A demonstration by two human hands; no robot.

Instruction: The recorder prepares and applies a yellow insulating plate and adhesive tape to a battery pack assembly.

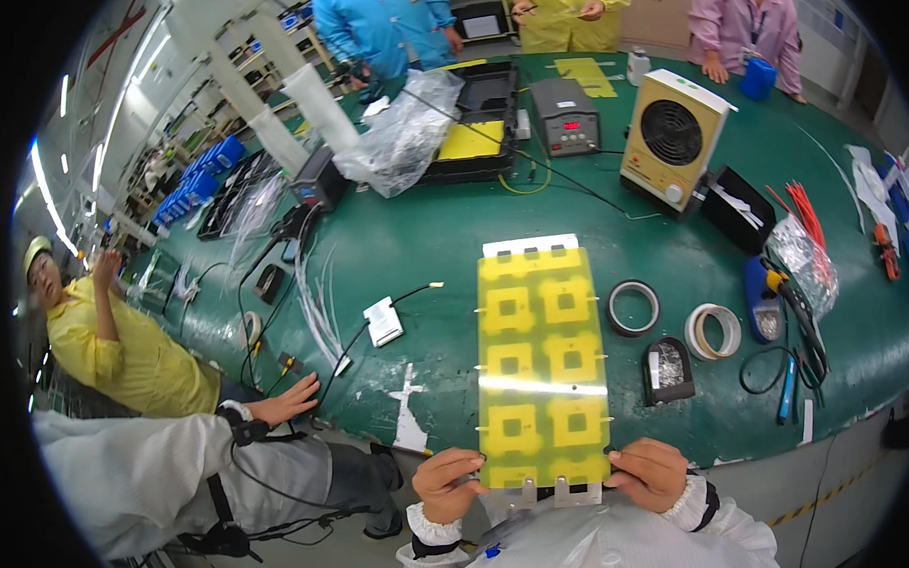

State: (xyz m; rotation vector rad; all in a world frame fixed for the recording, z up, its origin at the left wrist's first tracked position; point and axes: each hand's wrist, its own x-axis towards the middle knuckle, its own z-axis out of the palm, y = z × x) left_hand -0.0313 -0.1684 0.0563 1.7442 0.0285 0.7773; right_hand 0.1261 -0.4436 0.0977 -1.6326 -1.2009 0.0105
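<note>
A yellow translucent sheet with several square cut-outs (542,366) lies in front of me, its near end at the table's front edge. White and metal tabs show past its far and near ends. My left hand (450,484) pinches the near left corner between thumb and fingers. At the near right corner, my right hand (649,473) closes on the sheet in the same way. A bright light streak reflects across the sheet's middle.
Right of the sheet are a dark tape roll (634,308), pale tape rolls (712,332), a black tray (668,370) and a soldering stand (766,303). Behind stand an ionizing fan (675,141) and a soldering station (565,117). A co-worker's hand (286,400) rests at left.
</note>
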